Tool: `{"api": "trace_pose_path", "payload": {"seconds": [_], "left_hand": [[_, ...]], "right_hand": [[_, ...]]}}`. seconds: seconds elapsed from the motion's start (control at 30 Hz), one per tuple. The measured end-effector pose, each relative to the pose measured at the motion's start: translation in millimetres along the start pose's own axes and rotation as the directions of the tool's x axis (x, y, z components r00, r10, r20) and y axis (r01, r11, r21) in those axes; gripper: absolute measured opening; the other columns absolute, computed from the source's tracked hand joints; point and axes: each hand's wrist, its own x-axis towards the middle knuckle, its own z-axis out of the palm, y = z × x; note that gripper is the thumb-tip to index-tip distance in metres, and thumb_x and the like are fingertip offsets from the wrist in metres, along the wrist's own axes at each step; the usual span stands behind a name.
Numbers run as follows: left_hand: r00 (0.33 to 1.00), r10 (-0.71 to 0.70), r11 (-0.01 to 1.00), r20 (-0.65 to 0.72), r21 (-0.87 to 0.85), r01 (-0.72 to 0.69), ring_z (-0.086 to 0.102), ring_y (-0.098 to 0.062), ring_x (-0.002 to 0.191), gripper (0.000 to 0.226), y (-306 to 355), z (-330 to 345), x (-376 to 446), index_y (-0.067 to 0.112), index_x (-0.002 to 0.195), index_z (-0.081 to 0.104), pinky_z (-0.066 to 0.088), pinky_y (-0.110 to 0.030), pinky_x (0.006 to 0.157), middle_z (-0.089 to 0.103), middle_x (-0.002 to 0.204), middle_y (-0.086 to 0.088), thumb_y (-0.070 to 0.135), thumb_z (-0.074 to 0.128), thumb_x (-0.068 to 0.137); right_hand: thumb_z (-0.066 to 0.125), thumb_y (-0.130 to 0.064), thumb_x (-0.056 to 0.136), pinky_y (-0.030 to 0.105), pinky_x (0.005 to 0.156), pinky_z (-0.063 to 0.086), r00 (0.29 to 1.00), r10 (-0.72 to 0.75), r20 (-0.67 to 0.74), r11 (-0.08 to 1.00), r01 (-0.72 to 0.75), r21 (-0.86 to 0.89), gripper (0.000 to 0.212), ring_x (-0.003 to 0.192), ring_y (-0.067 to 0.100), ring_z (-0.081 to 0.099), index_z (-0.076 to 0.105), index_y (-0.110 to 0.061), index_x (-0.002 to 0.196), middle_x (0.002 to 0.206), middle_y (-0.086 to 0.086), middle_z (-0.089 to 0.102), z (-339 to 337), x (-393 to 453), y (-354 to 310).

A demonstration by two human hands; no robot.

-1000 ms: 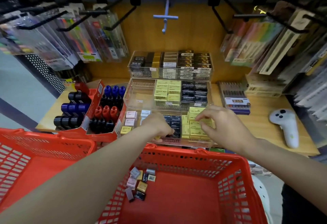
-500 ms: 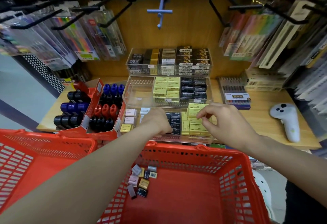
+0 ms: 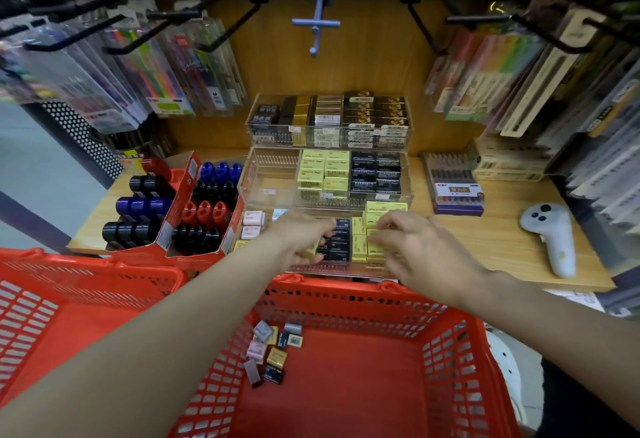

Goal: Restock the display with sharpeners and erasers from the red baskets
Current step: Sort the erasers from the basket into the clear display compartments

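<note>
A clear front display tray (image 3: 322,268) holds pink erasers (image 3: 252,224), black erasers (image 3: 341,247) and yellow erasers (image 3: 360,243). My left hand (image 3: 298,235) hovers over the tray's middle, fingers curled round a yellow eraser (image 3: 310,253) beside the black ones. My right hand (image 3: 419,250) reaches over the yellow stack on the right, its fingertips pinching a yellow eraser (image 3: 375,247) there. Below my arms is a red basket (image 3: 346,299) with several loose erasers (image 3: 273,351) in its left corner. Sharpeners (image 3: 204,210) stand in a red carton to the left.
A second red basket (image 3: 86,273) sits at lower left. Two more clear trays (image 3: 273,178) of erasers rise behind the front one. A pen box (image 3: 455,190) and a white controller (image 3: 550,240) lie on the wooden shelf at right. Hooks with packaged pens hang overhead.
My right hand has dropped from the top of the yellow stack toward its front. My left hand stays over the tray's middle, holding its eraser.
</note>
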Motion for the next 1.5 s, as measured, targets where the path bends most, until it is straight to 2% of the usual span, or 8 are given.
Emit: {"api": "trace_pose_path", "payload": {"seconds": [0.13, 0.4, 0.53, 0.7, 0.93, 1.07, 1.27, 1.5], "left_hand": [[0.979, -0.080, 0.848, 0.188, -0.504, 0.166, 0.058, -0.020, 0.075, 0.018, -3, -20, -34, -0.001, 0.106, 0.061, 0.058, -0.030, 0.052, 0.059, 0.086, -0.014, 0.004, 0.047, 0.097], [0.977, 0.102, 0.629, 0.187, -0.773, 0.082, 0.065, -0.035, 0.097, 0.017, -18, -32, -97, -0.004, 0.102, 0.067, 0.062, -0.043, 0.067, 0.070, 0.098, -0.026, -0.009, 0.060, 0.087], [0.984, 0.167, 0.692, 0.063, -0.718, -0.071, 0.071, -0.031, 0.097, 0.031, -20, -16, -107, -0.001, 0.107, 0.068, 0.061, -0.036, 0.069, 0.072, 0.101, -0.022, -0.001, 0.074, 0.077], [0.969, 0.236, 0.790, 0.065, -0.593, -0.153, 0.075, -0.024, 0.085, 0.040, -18, -3, -113, 0.000, 0.096, 0.070, 0.059, -0.029, 0.067, 0.076, 0.089, -0.015, 0.015, 0.083, 0.061], [0.969, 0.245, 0.805, 0.020, -0.562, -0.192, 0.072, -0.021, 0.093, 0.036, -5, -5, -83, 0.001, 0.093, 0.067, 0.059, -0.027, 0.072, 0.072, 0.102, -0.014, 0.030, 0.078, 0.075], [0.996, 0.079, 0.674, 0.031, -0.738, -0.030, 0.060, -0.023, 0.091, 0.011, 12, -20, -48, -0.004, 0.102, 0.061, 0.056, -0.032, 0.072, 0.060, 0.101, -0.017, 0.001, 0.056, 0.094], [0.989, 0.109, 0.695, 0.105, -0.719, 0.000, 0.054, -0.026, 0.109, 0.033, 23, -47, -27, -0.002, 0.127, 0.052, 0.044, -0.043, 0.107, 0.049, 0.123, -0.020, -0.007, 0.047, 0.095], [0.881, 0.430, 0.889, -0.196, -0.077, -0.451, 0.065, -0.012, 0.097, 0.033, 12, -49, -14, 0.020, 0.113, 0.063, 0.056, -0.026, 0.086, 0.066, 0.106, 0.003, 0.011, 0.075, 0.083]], "right_hand": [[0.047, -0.031, 0.099, 0.037, 0.110, 0.034, 0.992, 0.039, 0.123, 0.996, -0.028, -0.089, 0.052, 0.136, 0.018, 0.031, 0.035, -0.028, 0.149, 0.147, -0.001, 0.034, 8, -10, -4], [0.055, -0.038, 0.097, 0.022, 0.112, 0.029, 0.991, 0.091, 0.100, 0.974, -0.110, 0.198, 0.052, 0.134, 0.009, 0.041, 0.039, -0.031, 0.146, 0.149, -0.006, 0.036, -24, -16, -31], [0.064, -0.032, 0.093, 0.030, 0.083, 0.059, 0.977, 0.205, 0.062, 0.576, -0.172, 0.799, 0.043, 0.087, 0.011, 0.072, 0.055, -0.030, 0.134, 0.117, -0.009, 0.062, -59, -15, -63], [0.067, -0.014, 0.090, 0.027, 0.071, 0.060, 0.966, 0.229, 0.118, 0.337, -0.193, 0.921, 0.029, 0.076, 0.020, 0.073, 0.068, -0.016, 0.119, 0.101, 0.015, 0.072, -71, -20, -80], [0.084, -0.024, 0.076, 0.018, 0.056, 0.054, 0.947, 0.304, 0.106, 0.563, -0.268, 0.782, 0.025, 0.079, -0.003, 0.069, 0.072, -0.033, 0.095, 0.081, -0.013, 0.073, -67, 0, -66], [0.080, -0.031, 0.080, 0.004, 0.050, 0.042, 0.880, 0.467, -0.082, 0.715, -0.322, 0.621, 0.022, 0.064, -0.012, 0.061, 0.071, -0.032, 0.100, 0.078, -0.021, 0.065, -57, 40, -39], [0.071, -0.036, 0.088, 0.027, 0.084, 0.051, 0.890, 0.407, -0.203, 0.898, -0.350, 0.266, 0.034, 0.102, 0.015, 0.060, 0.067, -0.025, 0.119, 0.116, -0.002, 0.064, -32, 96, -23], [0.069, -0.042, 0.087, 0.039, 0.092, 0.051, 0.892, 0.396, -0.216, 0.915, -0.366, 0.167, 0.032, 0.111, 0.017, 0.057, 0.067, -0.031, 0.117, 0.120, -0.004, 0.064, -11, 117, -16]]}}
